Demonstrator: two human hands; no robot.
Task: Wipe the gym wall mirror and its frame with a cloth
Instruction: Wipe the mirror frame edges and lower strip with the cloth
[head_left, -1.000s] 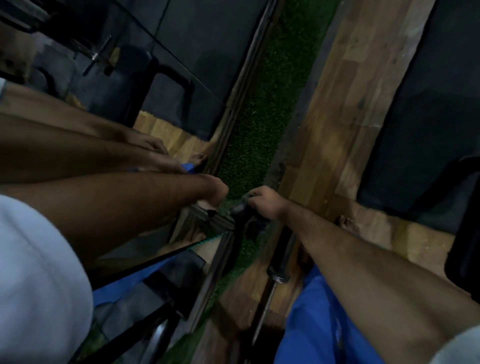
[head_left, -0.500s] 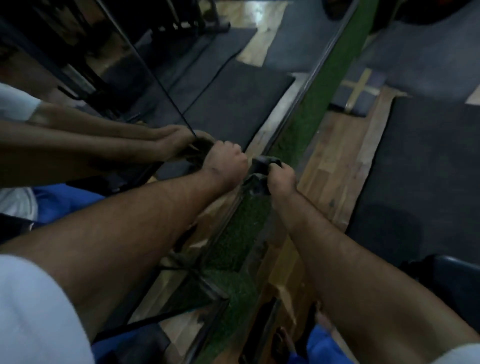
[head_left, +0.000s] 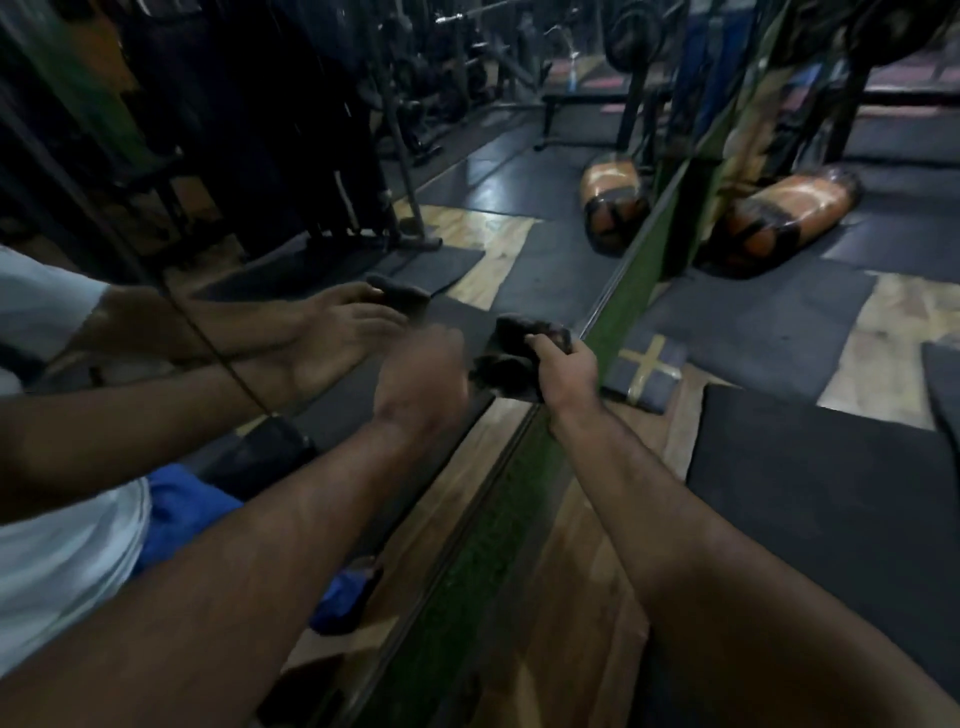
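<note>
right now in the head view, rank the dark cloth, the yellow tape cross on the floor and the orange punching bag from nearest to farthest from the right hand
1. Dark cloth: gripped in the right hand, at the mirror's edge.
2. Yellow tape cross: on the dark mat just to the hand's right.
3. Orange punching bag: lying on the floor far beyond, upper right.

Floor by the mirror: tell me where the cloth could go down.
Free: the wood strip between the green frame and the black mat; that mat is bare too. Crowded: farther along the frame, where the orange bag lies. The right hand grips the cloth.
</note>
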